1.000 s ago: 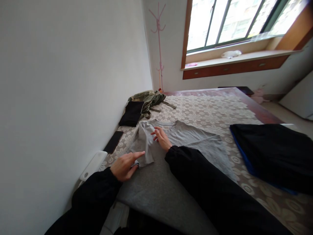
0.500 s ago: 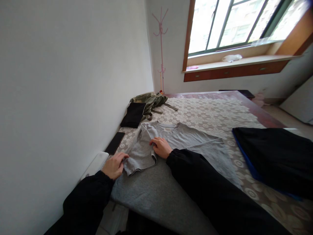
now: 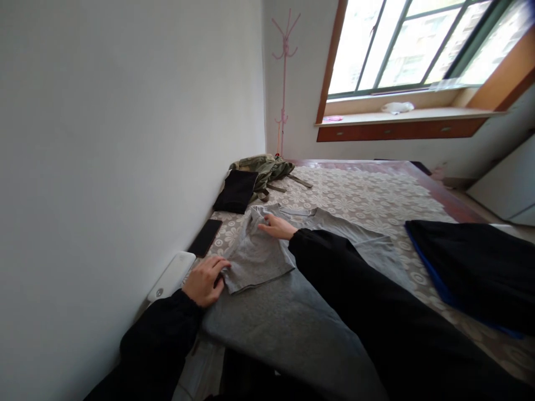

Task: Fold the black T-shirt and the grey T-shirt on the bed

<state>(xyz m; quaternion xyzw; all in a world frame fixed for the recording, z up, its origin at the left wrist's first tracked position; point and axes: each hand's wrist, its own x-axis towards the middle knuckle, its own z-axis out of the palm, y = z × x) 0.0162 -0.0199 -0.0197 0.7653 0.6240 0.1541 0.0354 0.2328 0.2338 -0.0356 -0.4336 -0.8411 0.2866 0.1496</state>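
A grey short-sleeved T-shirt (image 3: 261,253) lies spread on the table, its neckline toward the far side and its left sleeve laid out flat toward the near side. My left hand (image 3: 204,281) rests at the sleeve's left edge, fingertips touching the cloth and thumb apart from the fingers. On the shirt near the left shoulder lies my right hand (image 3: 279,226), its fingers stretched out and its thumb raised a little. My right sleeve covers part of the shirt's middle.
A white device (image 3: 172,275) and a dark phone (image 3: 204,238) lie along the wall. Behind them are a folded black cloth (image 3: 236,191) and a camouflage backpack (image 3: 267,167). Folded black clothing (image 3: 472,267) with blue beneath lies right, on the patterned tablecloth (image 3: 368,189).
My right hand has moved from the sleeve's inner edge up toward the shoulder and opened. The sleeve's folded-back edge now lies flatter and wider. My left hand stays beside the sleeve, its fingers loosened.
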